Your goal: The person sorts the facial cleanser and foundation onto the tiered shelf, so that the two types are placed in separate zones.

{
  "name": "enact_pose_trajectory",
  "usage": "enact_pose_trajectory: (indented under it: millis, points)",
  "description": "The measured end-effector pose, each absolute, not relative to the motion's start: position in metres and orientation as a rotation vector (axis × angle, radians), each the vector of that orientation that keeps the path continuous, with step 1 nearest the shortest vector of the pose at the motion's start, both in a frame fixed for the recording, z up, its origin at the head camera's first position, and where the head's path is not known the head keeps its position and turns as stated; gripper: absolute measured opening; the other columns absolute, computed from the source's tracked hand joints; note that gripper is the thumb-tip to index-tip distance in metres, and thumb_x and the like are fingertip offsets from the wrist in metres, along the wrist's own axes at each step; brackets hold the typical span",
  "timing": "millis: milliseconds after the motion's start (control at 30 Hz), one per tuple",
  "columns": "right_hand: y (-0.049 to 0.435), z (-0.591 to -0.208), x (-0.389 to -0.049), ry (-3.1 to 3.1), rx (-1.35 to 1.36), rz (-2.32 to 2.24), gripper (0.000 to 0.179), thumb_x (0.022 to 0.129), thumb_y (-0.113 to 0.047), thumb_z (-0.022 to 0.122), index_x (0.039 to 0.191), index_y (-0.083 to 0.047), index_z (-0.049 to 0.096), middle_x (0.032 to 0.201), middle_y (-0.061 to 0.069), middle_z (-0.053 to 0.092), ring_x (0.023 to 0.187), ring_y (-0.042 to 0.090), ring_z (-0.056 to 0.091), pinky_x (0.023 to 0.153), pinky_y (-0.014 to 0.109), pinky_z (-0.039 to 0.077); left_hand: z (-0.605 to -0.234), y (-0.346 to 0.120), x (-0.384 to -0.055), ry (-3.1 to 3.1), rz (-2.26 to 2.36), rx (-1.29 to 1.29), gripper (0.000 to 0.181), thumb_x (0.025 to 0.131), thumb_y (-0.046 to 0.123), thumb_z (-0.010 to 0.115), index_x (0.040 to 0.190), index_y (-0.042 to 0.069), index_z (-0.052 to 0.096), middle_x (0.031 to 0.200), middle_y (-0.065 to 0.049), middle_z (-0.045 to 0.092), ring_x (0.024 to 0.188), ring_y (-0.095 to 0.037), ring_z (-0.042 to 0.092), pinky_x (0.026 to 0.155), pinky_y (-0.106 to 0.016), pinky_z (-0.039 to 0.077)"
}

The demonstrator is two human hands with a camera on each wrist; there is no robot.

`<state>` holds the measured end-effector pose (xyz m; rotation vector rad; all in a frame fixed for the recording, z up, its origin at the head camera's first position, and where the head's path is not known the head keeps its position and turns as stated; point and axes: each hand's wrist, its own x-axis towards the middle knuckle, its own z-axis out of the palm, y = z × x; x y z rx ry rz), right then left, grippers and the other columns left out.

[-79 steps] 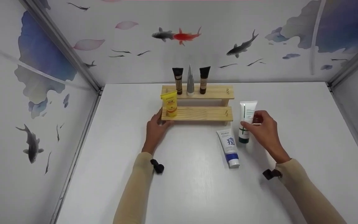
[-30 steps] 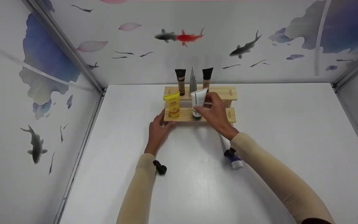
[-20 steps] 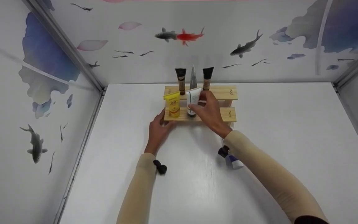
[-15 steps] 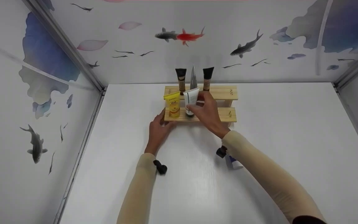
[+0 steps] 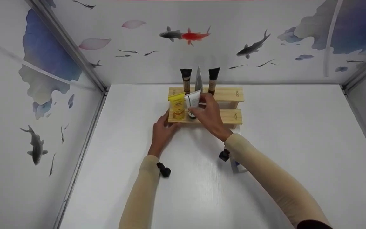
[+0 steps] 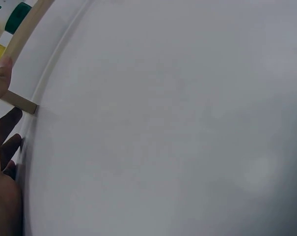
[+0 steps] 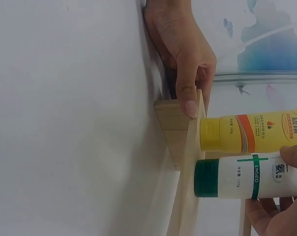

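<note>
My right hand (image 5: 211, 115) pinches a white squeeze tube (image 5: 192, 99) between thumb and fingers. Its dark green cap (image 7: 206, 178) points down and meets the lower board of a two-step wooden rack (image 5: 230, 117), as the right wrist view shows. Close on its left stands a yellow squeeze tube (image 5: 178, 106), cap down on the same board. My left hand (image 5: 163, 133) grips the left end of that lower board, with the thumb (image 7: 190, 105) on its front edge and the fingers behind. Part of the white tube is hidden by my right fingers.
On the upper board stand two black-ended tubes, one left (image 5: 186, 80) and one right (image 5: 213, 80), with a silver tube (image 5: 199, 78) between them. A white-and-blue tube (image 5: 242, 168) lies on the white table, mostly covered by my right sleeve. A printed wall (image 5: 132, 70) rises behind.
My right hand has carried the white tube from the table right of the rack onto the lower board, then slid it left towards the yellow tube. My left hand keeps its hold.
</note>
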<state>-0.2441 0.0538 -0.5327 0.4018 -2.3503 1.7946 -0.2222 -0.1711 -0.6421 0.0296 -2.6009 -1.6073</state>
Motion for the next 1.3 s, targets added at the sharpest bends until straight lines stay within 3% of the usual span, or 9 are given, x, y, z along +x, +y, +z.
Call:
enact_pose_trajectory:
  millis: [567,733,900,1100,1300]
  points:
    - [0.064,-0.538,-0.242,-2.368,0.429,1.783,0.058,0.097,-0.008,0.086,0.146,-0.001,0.057,0.137,0.013,0.065,0.126,0.025,0.067,0.11,0.039,0.058,-0.644,-0.166,-0.222,-2.649,-1.565,0.102,0.09,0.097,0.059,0.081,0.172,0.029,0.04,0.154,0.002,0.063,0.148,-0.022,0.056,0.127,-0.05,0.041]
    - [0.084,-0.54,-0.235,-2.371,0.423,1.763,0.057,0.097,-0.01,0.087,0.145,0.002,0.059,0.138,0.018,0.065,0.126,0.03,0.067,0.111,0.044,0.057,-0.646,-0.166,-0.222,-2.62,-1.604,0.061,0.095,0.094,0.066,0.079,0.172,0.027,0.04,0.153,0.002,0.064,0.147,-0.02,0.057,0.125,-0.044,0.045]
    - [0.111,-0.541,-0.226,-2.378,0.45,1.733,0.052,0.097,-0.01,0.087,0.14,0.007,0.063,0.137,0.026,0.065,0.126,0.035,0.066,0.111,0.049,0.056,-0.645,-0.167,-0.223,-2.614,-1.575,0.031,0.094,0.095,0.065,0.078,0.171,0.023,0.042,0.157,-0.002,0.062,0.15,-0.022,0.055,0.127,-0.044,0.042]
    - [0.142,-0.547,-0.212,-2.381,0.435,1.711,0.045,0.098,-0.012,0.087,0.136,0.0,0.067,0.134,0.02,0.067,0.124,0.033,0.067,0.11,0.05,0.057,-0.643,-0.168,-0.224,-2.626,-1.563,0.016,0.093,0.097,0.063,0.078,0.172,0.022,0.041,0.16,-0.003,0.06,0.151,-0.023,0.054,0.127,-0.043,0.043]
    - [0.164,-0.557,-0.198,-2.416,0.415,1.686,0.046,0.1,-0.013,0.085,0.139,-0.001,0.065,0.138,0.025,0.064,0.126,0.031,0.066,0.11,0.051,0.057,-0.642,-0.17,-0.223,-2.618,-1.576,0.034,0.095,0.096,0.063,0.079,0.172,0.02,0.04,0.162,-0.002,0.059,0.151,-0.022,0.053,0.127,-0.043,0.042]
